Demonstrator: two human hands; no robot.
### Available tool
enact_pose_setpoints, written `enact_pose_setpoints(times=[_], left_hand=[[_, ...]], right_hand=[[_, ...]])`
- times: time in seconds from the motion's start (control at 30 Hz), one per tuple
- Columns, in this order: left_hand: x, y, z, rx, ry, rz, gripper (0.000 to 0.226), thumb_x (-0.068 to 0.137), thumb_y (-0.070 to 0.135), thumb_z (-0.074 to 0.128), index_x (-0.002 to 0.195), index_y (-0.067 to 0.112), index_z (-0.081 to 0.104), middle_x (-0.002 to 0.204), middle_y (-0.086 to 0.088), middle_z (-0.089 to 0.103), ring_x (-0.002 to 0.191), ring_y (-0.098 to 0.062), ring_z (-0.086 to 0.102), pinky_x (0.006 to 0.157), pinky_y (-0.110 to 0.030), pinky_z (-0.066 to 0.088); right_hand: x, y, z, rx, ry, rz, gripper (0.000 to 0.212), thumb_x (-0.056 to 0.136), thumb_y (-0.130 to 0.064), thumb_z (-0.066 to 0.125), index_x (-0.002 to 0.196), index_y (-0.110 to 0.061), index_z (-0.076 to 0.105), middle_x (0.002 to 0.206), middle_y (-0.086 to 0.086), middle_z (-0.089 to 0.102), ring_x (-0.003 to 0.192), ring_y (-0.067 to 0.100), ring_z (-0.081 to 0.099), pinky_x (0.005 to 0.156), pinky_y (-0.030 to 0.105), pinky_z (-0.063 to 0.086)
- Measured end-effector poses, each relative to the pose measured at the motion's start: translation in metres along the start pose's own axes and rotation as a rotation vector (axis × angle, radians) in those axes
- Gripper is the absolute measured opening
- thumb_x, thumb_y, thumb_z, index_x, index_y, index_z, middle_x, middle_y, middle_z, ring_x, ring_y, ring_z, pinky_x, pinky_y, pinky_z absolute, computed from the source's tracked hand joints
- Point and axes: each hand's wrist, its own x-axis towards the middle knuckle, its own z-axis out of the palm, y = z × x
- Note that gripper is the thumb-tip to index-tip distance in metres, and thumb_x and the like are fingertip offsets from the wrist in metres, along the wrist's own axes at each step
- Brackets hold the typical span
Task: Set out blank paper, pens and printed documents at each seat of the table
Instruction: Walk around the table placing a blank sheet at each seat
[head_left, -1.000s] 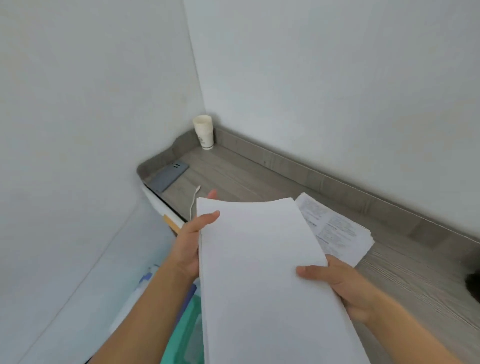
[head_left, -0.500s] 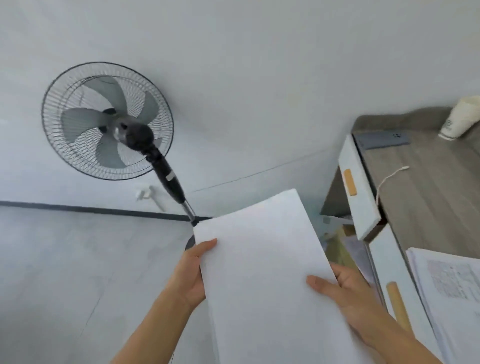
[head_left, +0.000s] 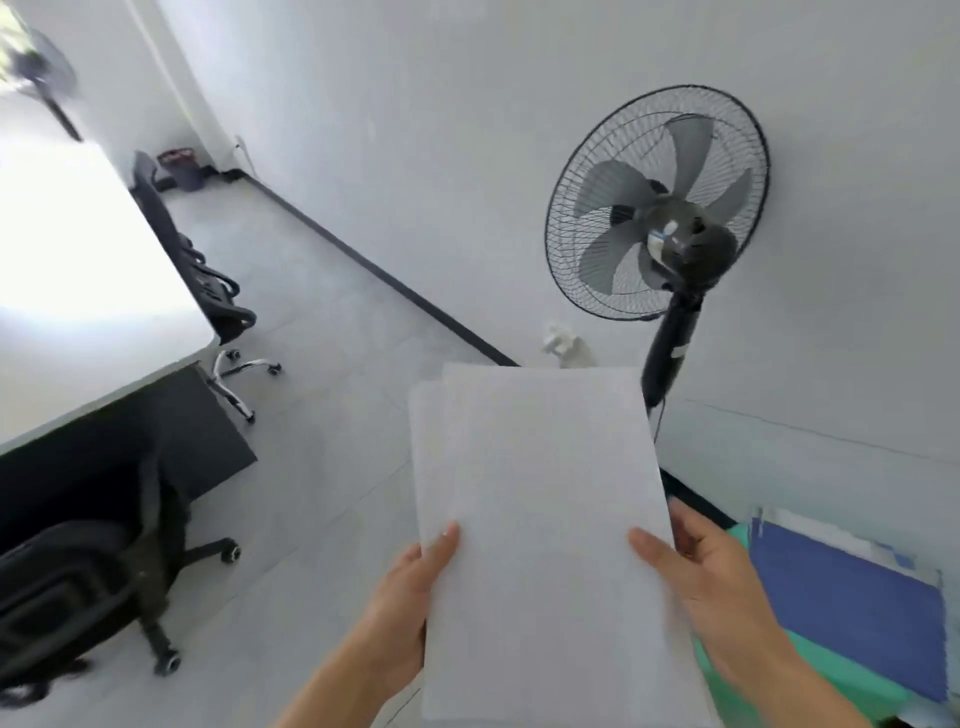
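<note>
**Both grips on the blank paper stack, held in mid-air beside the counter**

Left grip (head_left: 410, 608) grasps the blank paper stack (head_left: 540, 493) at its lower left edge. The thumb (head_left: 442, 545) lies flat on top, pointing up the sheet; the other fingers are under the paper and hidden. The left forearm comes up from the bottom of the frame, angled right, wrist roughly straight.

Right grip (head_left: 711, 587) grasps the lower right edge of the same stack. Its thumb (head_left: 649, 551) presses on top and points inward. The fingers curl behind the edge and only their tips show past the paper. The right forearm enters from the bottom right.

The stack is held above the floor (head_left: 322, 322) with its long side pointing away from the person, touching nothing but the two grips. The sheets are slightly offset, and a lower sheet peeks out at the top left corner.

The white counter (head_left: 78, 260) is well apart on the left, washed out by glare. A black office chair (head_left: 78, 597) sits at its near end and a second chair (head_left: 202, 270) along its side. A standing fan (head_left: 660, 208) is against the wall, just behind the stack. A blue folder (head_left: 841, 613) on a green folder (head_left: 810, 691) lies at lower right, near the right grip.
</note>
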Motion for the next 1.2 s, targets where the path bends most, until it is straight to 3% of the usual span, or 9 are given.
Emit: enact_pose_setpoints(times=[0.07,0.2,0.33,0.57,0.73,0.87,0.93,1.07,1.2], left_hand=[[0.003,0.010,-0.022,-0.052,0.056,0.047,0.046,0.086,0.033,0.060,0.117,0.000,0.065,0.108,-0.019,0.073,0.092,-0.032,0.073,0.069,-0.038,0.060],[0.011,0.038,-0.059,-0.182,0.136,0.079,0.046,0.088,0.040,0.055,0.114,0.004,0.067,0.109,-0.017,0.073,0.097,-0.033,0.071,0.079,-0.043,0.056],[0.030,0.073,-0.094,-0.280,0.246,0.121,0.046,0.087,0.038,0.055,0.115,0.003,0.066,0.111,-0.018,0.072,0.099,-0.033,0.071,0.079,-0.044,0.056],[0.064,0.133,-0.144,-0.385,0.512,0.287,0.035,0.095,0.031,0.052,0.111,0.002,0.064,0.101,-0.017,0.075,0.087,-0.033,0.074,0.071,-0.042,0.059],[0.062,0.145,-0.201,-0.528,0.703,0.349,0.026,0.094,0.026,0.053,0.101,0.004,0.064,0.085,-0.013,0.077,0.071,-0.027,0.075,0.072,-0.043,0.056],[0.062,0.153,-0.268,-0.642,0.815,0.362,0.048,0.085,0.036,0.061,0.122,0.006,0.059,0.109,-0.017,0.073,0.099,-0.036,0.070,0.088,-0.051,0.055],[0.067,0.161,-0.307,-0.660,0.874,0.375,0.040,0.089,0.032,0.058,0.119,0.005,0.062,0.105,-0.017,0.074,0.093,-0.034,0.072,0.079,-0.046,0.058],[0.074,0.192,-0.383,-0.700,0.925,0.368,0.039,0.090,0.029,0.059,0.119,0.002,0.059,0.102,-0.020,0.074,0.091,-0.039,0.071,0.074,-0.045,0.057],[0.066,0.226,-0.452,-0.718,0.936,0.369,0.040,0.090,0.028,0.059,0.118,0.000,0.061,0.103,-0.023,0.073,0.093,-0.039,0.070,0.078,-0.046,0.056]], right_hand=[[0.023,0.001,0.030,-0.044,-0.030,-0.004,0.015,0.083,-0.001,0.068,0.097,-0.007,0.070,0.093,0.012,0.077,0.077,0.022,0.073,0.072,0.035,0.058],[0.071,-0.007,0.086,-0.087,-0.151,0.009,0.009,0.086,0.000,0.064,0.090,-0.004,0.072,0.088,0.018,0.076,0.074,0.027,0.070,0.070,0.039,0.058],[0.128,-0.021,0.144,-0.085,-0.326,0.056,0.013,0.089,0.000,0.059,0.090,-0.002,0.072,0.080,0.016,0.077,0.061,0.021,0.072,0.051,0.025,0.057],[0.226,-0.046,0.259,-0.108,-0.531,0.096,0.012,0.088,-0.005,0.063,0.098,-0.011,0.068,0.079,0.010,0.078,0.061,0.021,0.073,0.049,0.026,0.058],[0.264,-0.028,0.351,-0.243,-0.736,0.206,0.017,0.082,-0.011,0.069,0.092,0.003,0.070,0.086,0.023,0.075,0.066,0.028,0.068,0.060,0.035,0.052],[0.283,-0.002,0.434,-0.310,-0.825,0.259,0.012,0.088,-0.006,0.064,0.090,0.004,0.069,0.084,0.022,0.074,0.063,0.026,0.069,0.056,0.031,0.056],[0.292,0.010,0.477,-0.353,-0.846,0.254,0.012,0.090,-0.007,0.062,0.091,0.002,0.070,0.085,0.021,0.075,0.067,0.028,0.069,0.062,0.033,0.057],[0.305,0.024,0.567,-0.497,-0.925,0.226,0.010,0.089,-0.006,0.064,0.091,0.000,0.072,0.074,0.012,0.072,0.062,0.025,0.052,0.038,0.022,0.037],[0.315,0.028,0.652,-0.561,-0.964,0.210,0.013,0.089,-0.009,0.065,0.084,0.000,0.072,0.069,0.014,0.058,0.055,0.021,0.037,0.035,0.018,0.025]])
